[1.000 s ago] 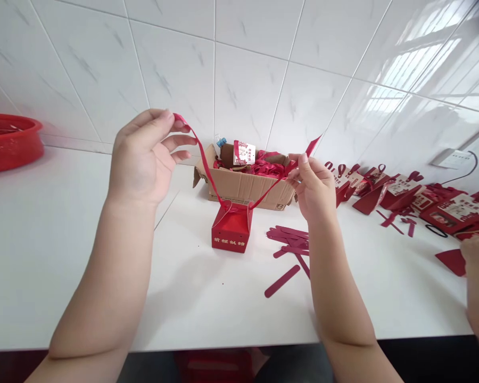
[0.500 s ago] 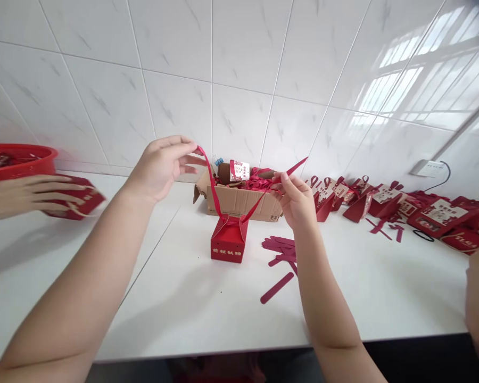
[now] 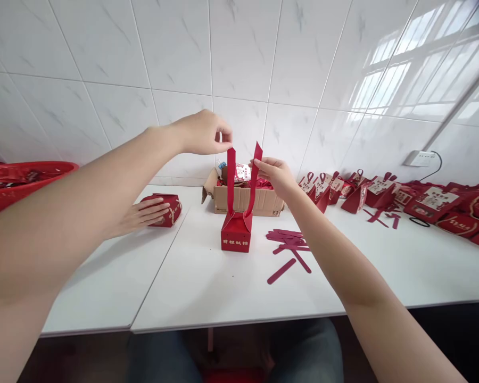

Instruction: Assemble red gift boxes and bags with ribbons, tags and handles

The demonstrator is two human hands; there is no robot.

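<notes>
Across the red box (image 3: 236, 232) runs — "前程似锦".

The head camera is looking out from the wearer's head height, facing forward and down across the worktop (image 3: 199, 287) toward the tiled wall (image 3: 175, 53). The forearms (image 3: 355, 266) are coming in from both sides, nearest the lens, with the left hand (image 3: 205, 132) and right hand (image 3: 277, 174) reaching about the centre. The box (image 3: 236, 234) is sitting at arm's reach, and the carton (image 3: 259, 202) is standing farther back. The legs (image 3: 307, 348) are showing below the worktop's front edge.
</notes>
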